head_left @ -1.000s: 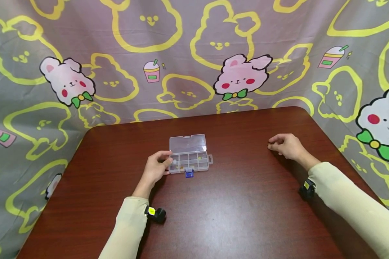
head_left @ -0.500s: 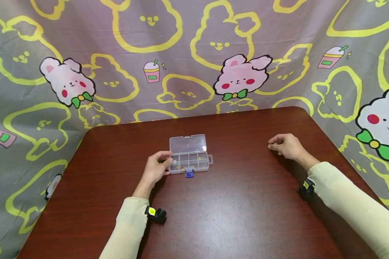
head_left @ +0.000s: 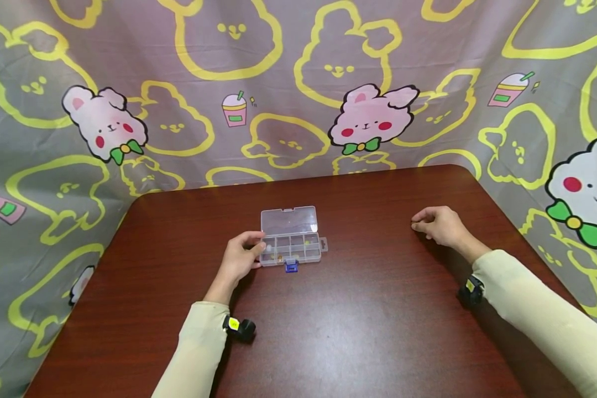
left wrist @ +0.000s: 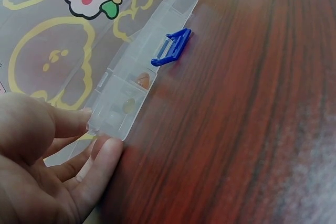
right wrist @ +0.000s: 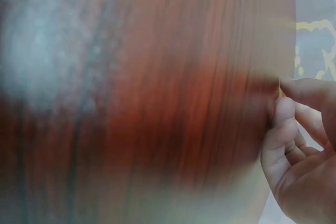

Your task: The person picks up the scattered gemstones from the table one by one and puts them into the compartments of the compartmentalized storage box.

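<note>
A clear plastic compartment box (head_left: 297,250) lies on the table with its lid (head_left: 288,221) raised at the back. My left hand (head_left: 237,258) grips the box's left end, thumb on the near side of the rim and fingers along the edge. Small pieces sit in some compartments; in the left wrist view I see an orange-brown piece (left wrist: 143,80) and a pale yellowish one (left wrist: 129,105). A blue latch (head_left: 291,266) hangs at the box's front. Far to the right, my right hand (head_left: 440,225) pinches a tiny yellowish piece (right wrist: 281,92), mostly hidden by the fingertips.
The dark red-brown wooden table (head_left: 358,320) has rounded far corners. A patterned cloth (head_left: 288,66) with rabbit drawings hangs behind it and at both sides. A clear hanging tab (head_left: 323,244) sticks out from the box's right end.
Both hands keep their places, and the box stays where it was. Only a very slight shift of the whole head view shows.
</note>
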`<state>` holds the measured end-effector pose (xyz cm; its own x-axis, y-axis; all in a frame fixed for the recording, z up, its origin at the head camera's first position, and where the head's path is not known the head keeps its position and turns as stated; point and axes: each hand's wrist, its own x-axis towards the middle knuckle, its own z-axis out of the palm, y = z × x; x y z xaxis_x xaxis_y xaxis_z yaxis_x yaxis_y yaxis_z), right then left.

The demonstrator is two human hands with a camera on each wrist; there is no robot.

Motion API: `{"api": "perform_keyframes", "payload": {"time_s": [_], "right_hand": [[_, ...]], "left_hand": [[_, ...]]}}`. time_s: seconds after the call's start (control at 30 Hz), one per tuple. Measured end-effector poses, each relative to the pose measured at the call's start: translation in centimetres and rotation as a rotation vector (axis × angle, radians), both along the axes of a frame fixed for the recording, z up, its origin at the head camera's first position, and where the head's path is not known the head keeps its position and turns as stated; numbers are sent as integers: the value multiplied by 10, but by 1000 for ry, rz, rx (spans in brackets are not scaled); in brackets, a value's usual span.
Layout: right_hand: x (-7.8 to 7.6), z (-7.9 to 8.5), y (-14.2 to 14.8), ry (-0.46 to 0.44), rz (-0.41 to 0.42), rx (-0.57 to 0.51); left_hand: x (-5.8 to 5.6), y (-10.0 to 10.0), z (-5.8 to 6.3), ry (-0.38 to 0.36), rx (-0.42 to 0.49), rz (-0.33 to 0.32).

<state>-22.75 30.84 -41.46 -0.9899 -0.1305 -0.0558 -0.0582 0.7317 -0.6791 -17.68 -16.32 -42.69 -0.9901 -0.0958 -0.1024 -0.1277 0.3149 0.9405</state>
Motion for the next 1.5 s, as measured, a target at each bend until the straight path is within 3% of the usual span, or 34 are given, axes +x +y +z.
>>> {"api": "perform_keyframes", "payload": {"time_s": [0.4, 1.03, 1.5], "right_hand": [[4, 1, -13, 62, 27, -13], [12, 3, -53, 53, 89, -81], [25, 8, -97, 39, 179, -179]], "left_hand": [[-2, 0, 0, 15, 24, 2], [-1, 0, 1, -4, 6, -1], [1, -1, 2, -6, 1, 1]]}}
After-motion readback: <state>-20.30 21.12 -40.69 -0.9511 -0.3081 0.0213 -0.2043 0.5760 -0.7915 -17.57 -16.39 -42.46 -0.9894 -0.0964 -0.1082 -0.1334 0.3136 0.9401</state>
